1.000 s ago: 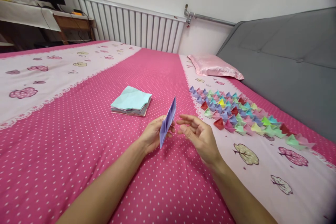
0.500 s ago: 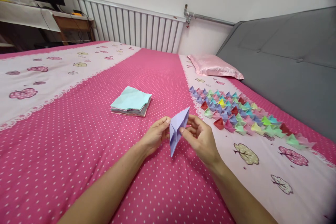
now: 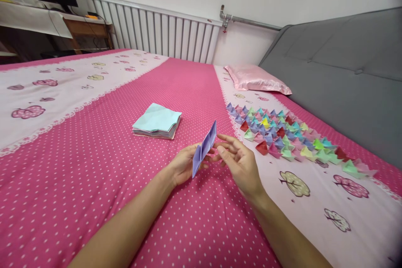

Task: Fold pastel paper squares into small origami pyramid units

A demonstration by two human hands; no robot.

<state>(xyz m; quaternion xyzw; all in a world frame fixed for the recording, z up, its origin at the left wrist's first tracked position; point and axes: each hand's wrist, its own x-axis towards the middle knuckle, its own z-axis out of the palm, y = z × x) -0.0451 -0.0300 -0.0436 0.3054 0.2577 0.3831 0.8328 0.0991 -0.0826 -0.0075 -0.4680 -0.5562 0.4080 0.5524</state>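
A purple folded paper boat (image 3: 207, 141) is tilted upright between my hands, its open fold facing me. My left hand (image 3: 182, 165) grips it from the left, with fingers behind the paper and partly hidden. Close by on the right, my right hand (image 3: 241, 164) has its thumb and fingers apart. Its fingertips are near the boat's right side; whether one touches the paper I cannot tell.
A stack of square paper (image 3: 157, 119), light blue on top, lies beyond my left hand. Rows of colourful paper boats (image 3: 281, 133) stand at right on the bedspread (image 3: 94, 167). Behind them are a pink pillow (image 3: 257, 78) and a grey headboard (image 3: 339, 50).
The purple boat has turned more edge-on and shifted left and slightly up. My right thumb and fingers have come off its face, while my left hand keeps hold.
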